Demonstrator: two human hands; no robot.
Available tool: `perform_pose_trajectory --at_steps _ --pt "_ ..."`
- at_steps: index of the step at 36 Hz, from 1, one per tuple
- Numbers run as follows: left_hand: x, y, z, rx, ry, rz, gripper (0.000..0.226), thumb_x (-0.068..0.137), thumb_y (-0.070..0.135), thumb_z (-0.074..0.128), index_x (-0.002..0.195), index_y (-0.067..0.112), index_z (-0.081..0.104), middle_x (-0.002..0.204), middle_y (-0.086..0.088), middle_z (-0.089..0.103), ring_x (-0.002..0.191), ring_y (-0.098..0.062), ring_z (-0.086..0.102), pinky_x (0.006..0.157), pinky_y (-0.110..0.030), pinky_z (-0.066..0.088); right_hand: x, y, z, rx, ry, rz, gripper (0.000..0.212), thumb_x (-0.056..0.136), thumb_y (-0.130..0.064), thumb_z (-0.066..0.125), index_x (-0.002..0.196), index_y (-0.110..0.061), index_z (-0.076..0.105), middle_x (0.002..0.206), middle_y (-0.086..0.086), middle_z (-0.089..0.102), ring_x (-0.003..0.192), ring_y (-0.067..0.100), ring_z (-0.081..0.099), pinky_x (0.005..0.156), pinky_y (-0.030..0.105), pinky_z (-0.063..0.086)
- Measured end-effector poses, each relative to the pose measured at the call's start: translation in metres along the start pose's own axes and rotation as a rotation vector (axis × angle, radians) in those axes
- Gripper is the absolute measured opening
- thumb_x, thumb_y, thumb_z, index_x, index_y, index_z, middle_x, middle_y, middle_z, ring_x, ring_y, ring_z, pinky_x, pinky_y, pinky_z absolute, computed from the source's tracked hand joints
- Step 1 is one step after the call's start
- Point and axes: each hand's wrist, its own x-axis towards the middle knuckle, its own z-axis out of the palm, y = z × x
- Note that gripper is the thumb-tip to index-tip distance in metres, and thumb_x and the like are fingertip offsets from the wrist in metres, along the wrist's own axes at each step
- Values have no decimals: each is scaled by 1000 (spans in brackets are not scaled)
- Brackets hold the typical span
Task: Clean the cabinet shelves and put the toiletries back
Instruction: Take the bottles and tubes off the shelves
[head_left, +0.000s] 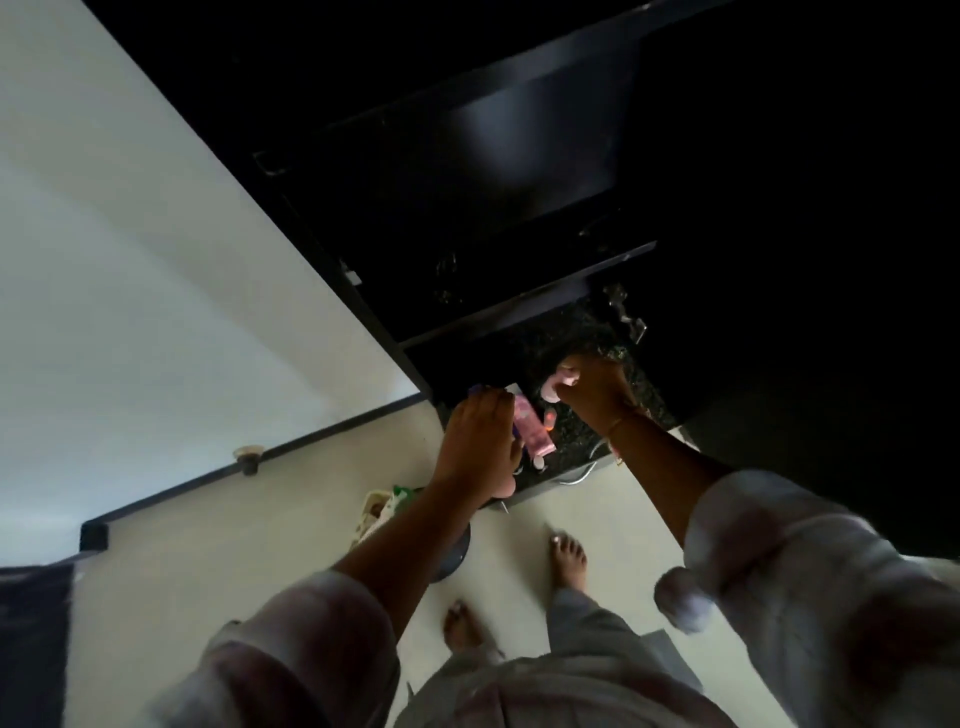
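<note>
Over a dark counter (576, 448), left hand (480, 441) hovers beside a pink tube (533, 430); right hand (595, 389) grips a pale item (562, 381).

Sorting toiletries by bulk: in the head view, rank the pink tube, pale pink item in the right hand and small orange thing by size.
Largest: pink tube; pale pink item, partly hidden by the right hand; small orange thing.

The cabinet (467, 182) is black. The wall (130, 260) is white and the floor (234, 545) is cream. The table (571, 332) is dark with tiny light speckles. There is a bright pink tube (532, 426) and a pale pink thing (558, 382). The sleeves (779, 571) are white, the trousers (587, 623) grey.
</note>
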Motion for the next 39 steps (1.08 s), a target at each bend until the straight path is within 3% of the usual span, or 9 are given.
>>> perform_pose_trajectory --at_steps 7,14,19,29,34,39 --pt "11 -2 21 42 8 -54 63 77 31 71 131 6 50 127 -13 57 119 -30 53 102 -39 42 35 4 22 -147 -127 -19 38 80 -16 69 117 -9 67 117 16 68 108 33 63 91 43 53" --pt "15 -3 34 27 1 -84 63 80 33 67 135 10 46 129 -9 55 122 -27 49 106 -38 39 44 7 37 -237 -202 -23 31 82 -23 70 108 -6 68 104 20 69 96 35 65 80 43 56" --pt "16 -2 37 13 13 -101 63 80 34 68 134 11 46 128 -8 55 121 -25 50 105 -37 41 48 10 44 -245 -226 -49 18 83 -27 63 95 -14 64 89 15 70 78 32 69 72 44 58" --pt "12 0 39 34 5 -120 64 81 37 67 136 12 44 131 -7 53 124 -25 48 107 -37 38 42 5 42 -316 -254 -74 17 82 -36 68 84 -20 61 85 10 69 79 29 65 72 38 56" --pt "12 1 37 38 -10 -119 63 83 37 65 137 12 43 133 -8 52 127 -25 46 109 -38 37 42 10 42 -298 -269 -78 27 80 -40 68 99 -21 61 95 9 70 85 30 68 74 41 57" --pt "12 2 34 45 1 -115 62 84 35 64 137 11 43 134 -8 52 128 -25 45 109 -38 36 35 4 33 -319 -233 -104 53 81 -39 71 126 -16 56 119 12 65 105 33 62 82 40 54"
